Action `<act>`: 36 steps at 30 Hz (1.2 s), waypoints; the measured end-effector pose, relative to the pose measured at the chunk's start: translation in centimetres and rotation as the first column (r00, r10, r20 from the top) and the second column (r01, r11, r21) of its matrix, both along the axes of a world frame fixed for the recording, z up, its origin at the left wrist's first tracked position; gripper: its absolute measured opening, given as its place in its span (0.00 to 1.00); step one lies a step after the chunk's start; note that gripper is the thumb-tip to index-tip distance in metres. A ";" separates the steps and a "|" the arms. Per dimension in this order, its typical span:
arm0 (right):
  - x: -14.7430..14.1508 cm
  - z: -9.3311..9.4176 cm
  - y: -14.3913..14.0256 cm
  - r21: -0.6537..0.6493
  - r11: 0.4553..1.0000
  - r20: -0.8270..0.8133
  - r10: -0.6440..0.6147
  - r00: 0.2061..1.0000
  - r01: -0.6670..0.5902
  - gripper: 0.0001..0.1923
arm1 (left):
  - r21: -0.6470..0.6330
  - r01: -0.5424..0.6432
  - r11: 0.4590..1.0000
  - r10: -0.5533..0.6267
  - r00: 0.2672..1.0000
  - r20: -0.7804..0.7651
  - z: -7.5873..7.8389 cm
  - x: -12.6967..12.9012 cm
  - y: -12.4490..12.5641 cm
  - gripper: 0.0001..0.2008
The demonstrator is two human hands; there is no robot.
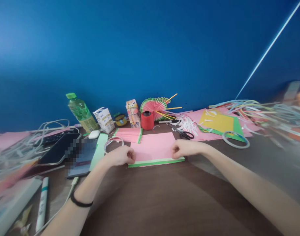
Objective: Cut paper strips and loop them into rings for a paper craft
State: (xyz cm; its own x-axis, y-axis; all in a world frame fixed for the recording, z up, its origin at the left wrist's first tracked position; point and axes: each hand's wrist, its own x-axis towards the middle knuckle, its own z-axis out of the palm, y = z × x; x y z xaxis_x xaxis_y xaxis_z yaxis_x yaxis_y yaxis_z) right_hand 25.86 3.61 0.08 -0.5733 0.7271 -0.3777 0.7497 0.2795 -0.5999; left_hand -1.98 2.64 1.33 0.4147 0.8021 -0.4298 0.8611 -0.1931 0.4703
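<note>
A sheet of pink paper (152, 146) lies flat on the dark table in front of me, with a white and a green band along its near edge. My left hand (121, 155) is at its near left corner, fingers curled and pinched on the edge. At the near right corner my right hand (185, 149) is closed in the same way, its fingertips on the paper. A roll of clear tape (113, 140) lies just beyond my left hand. Black-handled scissors (186, 135) rest behind my right hand.
Behind the sheet are a folded pink strip (127, 133), a red thread spool (147, 120) and a pleated paper fan (153, 105). A green bottle (81, 113), phone (60, 149) and marker (42, 203) are on the left. Another tape roll (235, 141) and coloured paper (217, 123) lie right.
</note>
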 end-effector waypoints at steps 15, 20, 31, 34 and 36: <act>0.0 -0.2 0.2 -0.005 1.000 0.004 -0.006 1.000 0.006 0.09 | -0.018 -0.018 1.000 0.018 1.000 -0.005 0.0 0.1 -0.1 0.05; 0.1 -0.2 0.2 -0.004 1.000 0.010 -0.004 1.000 0.004 0.09 | -0.005 -0.024 1.000 0.024 1.000 -0.007 0.0 0.2 -0.2 0.05; 0.1 -0.4 0.3 0.001 1.000 0.001 0.014 1.000 -0.014 0.08 | 0.033 -0.086 0.996 0.088 0.993 -0.082 -0.3 0.3 -0.3 0.06; 0.1 -0.4 0.3 0.001 1.000 0.007 0.009 1.000 -0.009 0.08 | 0.061 -0.093 0.994 0.099 0.989 -0.106 -0.5 0.3 -0.3 0.05; 0.1 -0.4 0.3 0.003 1.000 0.014 0.005 1.000 -0.005 0.08 | 0.098 -0.093 0.991 0.106 0.985 -0.136 -0.4 0.4 -0.4 0.05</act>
